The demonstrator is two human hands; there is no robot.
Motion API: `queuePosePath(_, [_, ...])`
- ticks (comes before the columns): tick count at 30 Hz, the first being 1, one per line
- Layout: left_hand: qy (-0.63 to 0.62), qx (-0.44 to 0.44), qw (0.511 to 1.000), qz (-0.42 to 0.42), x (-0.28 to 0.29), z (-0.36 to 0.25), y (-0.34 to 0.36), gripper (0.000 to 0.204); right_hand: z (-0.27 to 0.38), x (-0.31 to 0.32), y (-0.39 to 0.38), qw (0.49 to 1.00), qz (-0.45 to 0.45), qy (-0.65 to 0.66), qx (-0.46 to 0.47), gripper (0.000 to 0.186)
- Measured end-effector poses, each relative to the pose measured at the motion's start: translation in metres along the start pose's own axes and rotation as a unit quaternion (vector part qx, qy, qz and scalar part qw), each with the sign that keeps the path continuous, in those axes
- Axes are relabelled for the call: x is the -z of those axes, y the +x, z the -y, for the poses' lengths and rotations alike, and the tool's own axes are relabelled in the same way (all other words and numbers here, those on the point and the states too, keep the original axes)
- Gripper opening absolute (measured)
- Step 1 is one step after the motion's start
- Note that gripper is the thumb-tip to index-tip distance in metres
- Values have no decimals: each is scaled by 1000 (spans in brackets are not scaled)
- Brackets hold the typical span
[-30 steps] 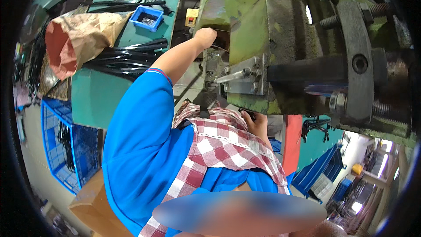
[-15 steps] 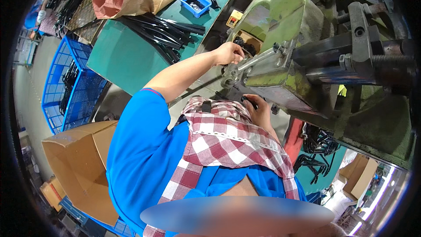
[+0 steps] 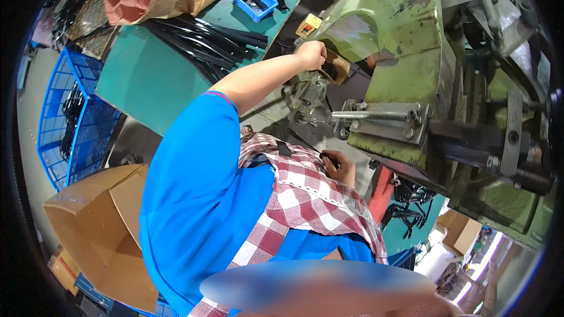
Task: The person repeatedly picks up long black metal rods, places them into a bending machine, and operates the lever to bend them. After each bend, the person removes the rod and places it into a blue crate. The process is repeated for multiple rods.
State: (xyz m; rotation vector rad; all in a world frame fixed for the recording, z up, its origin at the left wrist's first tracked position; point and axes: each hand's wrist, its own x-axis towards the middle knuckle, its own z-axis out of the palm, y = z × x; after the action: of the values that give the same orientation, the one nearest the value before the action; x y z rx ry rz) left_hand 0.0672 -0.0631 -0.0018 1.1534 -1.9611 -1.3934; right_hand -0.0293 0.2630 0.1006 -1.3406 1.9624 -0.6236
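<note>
Reaching into green machine [image 3: 405,41], left hand [image 3: 311,54] fisted, contents hidden; right hand [image 3: 339,166] half-hidden, grip perhaps closed, unclear.

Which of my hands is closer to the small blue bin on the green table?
Left. The left hand is up at the green machine, near the small blue bin; the right hand sits low by the checkered apron.

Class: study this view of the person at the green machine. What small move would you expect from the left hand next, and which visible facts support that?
Probably a short withdrawal of the left hand from the green machine. Its fist is closed at the machine's opening beside a brown holder, apparently placing or seating a part. The right hand waits low with a small dark piece, though what it holds is unclear.
</note>
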Motion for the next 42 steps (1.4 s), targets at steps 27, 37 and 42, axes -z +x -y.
queuePosePath(27, [489,-198,839,132,-46,13,44,21,19,-13,-29,994,-37,55,-86,19])
queuePosePath(37, [416,-171,891,55,-34,11,22,14,7,-17,-25,993,-2,87,-76,15])
queuePosePath(42, [234,-103,966,39,-23,6,1,6,-7,-16,-17,999,17,31,-15,17])
